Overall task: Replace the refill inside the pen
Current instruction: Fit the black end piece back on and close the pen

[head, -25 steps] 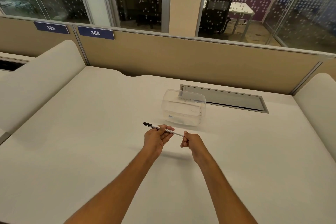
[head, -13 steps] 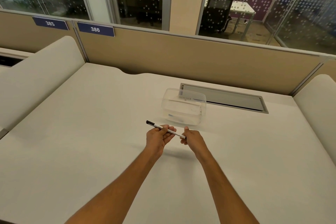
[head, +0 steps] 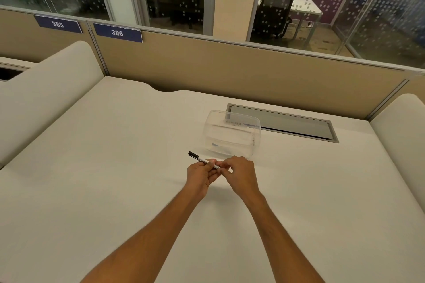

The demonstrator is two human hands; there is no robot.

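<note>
- Since half a second earlier, the right hand [head: 239,171] had closed in until its fingers [head: 226,166] met the left hand [head: 200,173].
- Both sets of fingers pinched the slim white pen with a black cap [head: 205,161], held above the pale bench [head: 115,167].
- Beyond the fingers stood a clear plastic box [head: 232,135].
- Judged best: left fingers steady the barrel, right fingers twist the end squarely.
</note>
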